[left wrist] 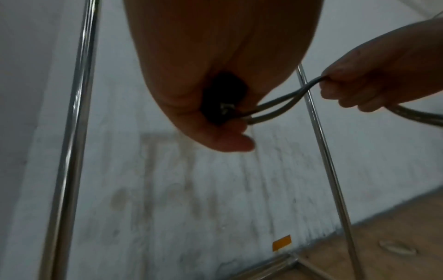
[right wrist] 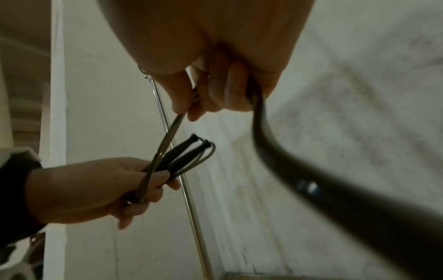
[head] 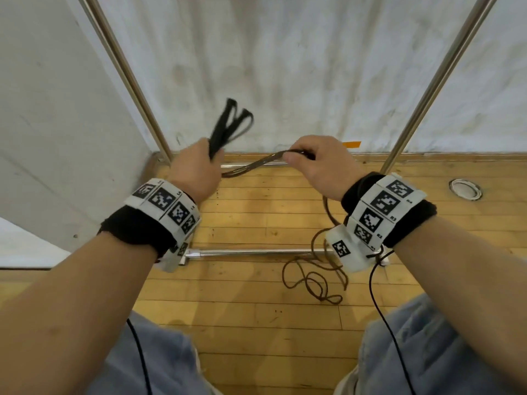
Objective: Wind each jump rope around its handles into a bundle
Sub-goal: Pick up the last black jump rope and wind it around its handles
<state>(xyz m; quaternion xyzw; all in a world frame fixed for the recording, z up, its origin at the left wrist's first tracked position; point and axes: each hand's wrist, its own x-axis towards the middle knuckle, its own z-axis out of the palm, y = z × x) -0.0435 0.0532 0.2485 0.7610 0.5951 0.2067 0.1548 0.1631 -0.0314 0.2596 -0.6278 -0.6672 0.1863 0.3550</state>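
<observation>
My left hand [head: 196, 169] grips the two black handles [head: 228, 124] of a jump rope, held together and pointing up and away; the handles [right wrist: 184, 153] stand out past the fingers in the right wrist view. From the fist's underside a doubled rope [left wrist: 275, 106] runs right to my right hand [head: 316, 163], which pinches the rope [head: 256, 163] between thumb and fingers. The rope's slack hangs below the right wrist and lies in brown loops [head: 313, 277] on the wooden floor [head: 251, 309].
A chrome rack frame surrounds the hands: slanted uprights at left [head: 125, 78] and right [head: 439, 78] and a low bar [head: 251, 252] on the floor. A white wall [head: 299, 67] is behind, with orange tape [head: 352, 144]. A round floor fitting [head: 465, 189] lies at right.
</observation>
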